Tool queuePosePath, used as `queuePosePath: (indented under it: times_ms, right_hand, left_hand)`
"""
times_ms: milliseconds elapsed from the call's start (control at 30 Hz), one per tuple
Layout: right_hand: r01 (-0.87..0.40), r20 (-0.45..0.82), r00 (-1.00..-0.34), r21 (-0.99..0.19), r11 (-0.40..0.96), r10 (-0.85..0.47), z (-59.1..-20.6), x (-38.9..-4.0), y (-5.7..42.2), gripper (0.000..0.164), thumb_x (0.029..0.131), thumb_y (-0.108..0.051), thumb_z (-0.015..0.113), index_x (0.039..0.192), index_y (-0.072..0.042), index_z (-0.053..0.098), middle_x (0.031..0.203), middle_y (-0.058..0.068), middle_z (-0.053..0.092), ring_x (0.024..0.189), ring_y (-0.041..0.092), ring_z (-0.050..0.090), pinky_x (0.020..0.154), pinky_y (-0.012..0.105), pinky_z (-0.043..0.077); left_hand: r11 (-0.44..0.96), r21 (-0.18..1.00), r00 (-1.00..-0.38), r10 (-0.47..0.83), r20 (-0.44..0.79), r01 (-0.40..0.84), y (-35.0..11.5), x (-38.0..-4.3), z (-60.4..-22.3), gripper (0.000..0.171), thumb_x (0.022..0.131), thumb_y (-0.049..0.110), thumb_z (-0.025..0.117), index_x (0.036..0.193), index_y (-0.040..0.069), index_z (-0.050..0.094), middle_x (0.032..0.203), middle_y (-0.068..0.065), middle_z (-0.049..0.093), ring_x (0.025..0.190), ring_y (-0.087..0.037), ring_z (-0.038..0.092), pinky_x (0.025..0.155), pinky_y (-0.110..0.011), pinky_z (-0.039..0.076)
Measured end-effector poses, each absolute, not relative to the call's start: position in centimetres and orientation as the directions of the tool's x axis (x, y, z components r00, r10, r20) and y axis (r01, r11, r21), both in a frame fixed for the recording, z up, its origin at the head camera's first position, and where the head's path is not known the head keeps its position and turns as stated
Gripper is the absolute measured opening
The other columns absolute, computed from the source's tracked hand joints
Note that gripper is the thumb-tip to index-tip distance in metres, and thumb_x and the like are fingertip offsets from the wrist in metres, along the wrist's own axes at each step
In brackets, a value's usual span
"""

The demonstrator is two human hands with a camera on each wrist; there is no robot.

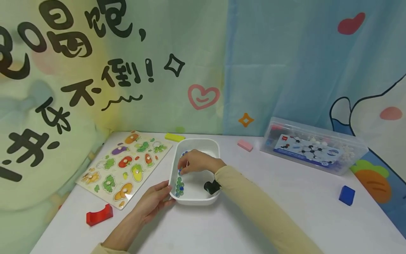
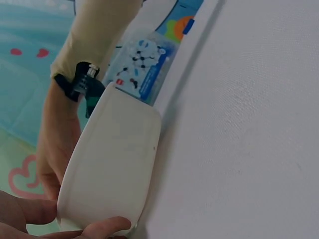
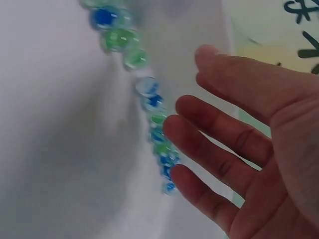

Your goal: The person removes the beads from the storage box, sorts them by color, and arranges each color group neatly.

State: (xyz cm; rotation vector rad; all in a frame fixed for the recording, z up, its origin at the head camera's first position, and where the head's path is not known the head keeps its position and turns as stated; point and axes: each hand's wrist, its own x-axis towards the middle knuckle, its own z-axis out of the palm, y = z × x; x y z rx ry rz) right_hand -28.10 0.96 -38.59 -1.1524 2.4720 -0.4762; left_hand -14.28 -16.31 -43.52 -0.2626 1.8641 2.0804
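Note:
A white rectangular tub [image 1: 203, 202] stands on the table in front of me. My left hand [image 1: 152, 204] grips its near left corner; in the left wrist view the thumb lies at the rim and the fingers [image 2: 107, 226] against the outer wall. Glass marbles [image 1: 179, 187], clear with green and blue swirls, lie in a line along the tub's left inner side. My right hand [image 1: 200, 161] reaches into the tub over the farther marbles. In the right wrist view its fingers [image 3: 214, 159] are spread and loosely bent beside the marbles [image 3: 157, 119], holding none.
To the left lies a vegetable puzzle board [image 1: 133, 165], with a red arched block [image 1: 99, 215] before it. A yellow block [image 1: 174, 137] and a pink block [image 1: 245, 145] lie behind the tub. At right are a clear plastic box [image 1: 314, 146] and a blue block [image 1: 347, 195].

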Motion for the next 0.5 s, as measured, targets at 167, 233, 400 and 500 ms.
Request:
queuePosePath:
  times_ms: [167,233,400,500]
  right_hand:
    - [-0.655,-0.219,-0.586,-0.438,0.616,-0.780,-40.0,-27.7,0.2,0.018,0.086,-0.022,0.074,0.103,-0.017,0.074,0.093,-0.003,0.070,0.083,0.006,0.058,0.072,0.017,0.050]
    - [-0.650,-0.228,-0.590,-0.434,0.623,-0.774,-40.5,-27.6,0.0,0.018,0.086,-0.021,0.074,0.103,-0.017,0.074,0.093,-0.003,0.070,0.083,0.006,0.057,0.073,0.018,0.050]
    - [-0.637,-0.240,-0.618,-0.407,0.655,-0.749,-41.4,-27.5,-0.3,0.018,0.085,-0.019,0.074,0.104,-0.018,0.074,0.091,-0.005,0.069,0.083,0.006,0.056,0.075,0.019,0.050]
    - [-0.641,-0.235,-0.628,-0.384,0.665,-0.741,-41.6,-27.5,-0.4,0.018,0.085,-0.020,0.074,0.103,-0.020,0.075,0.089,-0.006,0.068,0.082,0.006,0.055,0.074,0.019,0.049]
  left_hand:
    - [-0.083,0.933,-0.929,0.150,-0.337,-0.351,-16.6,-14.3,-43.5,0.053,0.102,0.015,0.045,0.147,-0.007,0.029,0.146,-0.030,0.041,0.126,-0.028,0.054,0.097,-0.030,0.056]
    - [-0.085,0.932,-0.928,0.161,-0.336,-0.352,-16.7,-14.3,-43.6,0.054,0.102,0.016,0.045,0.148,-0.007,0.028,0.147,-0.030,0.039,0.128,-0.030,0.053,0.098,-0.031,0.056]
    - [-0.084,0.931,-0.926,0.169,-0.337,-0.354,-16.6,-14.2,-43.5,0.054,0.102,0.016,0.045,0.147,-0.007,0.029,0.148,-0.030,0.038,0.132,-0.035,0.048,0.101,-0.034,0.054]
    - [-0.083,0.933,-0.927,0.169,-0.334,-0.351,-16.6,-14.2,-43.5,0.053,0.102,0.016,0.045,0.147,-0.007,0.029,0.148,-0.030,0.038,0.134,-0.036,0.047,0.101,-0.035,0.054]
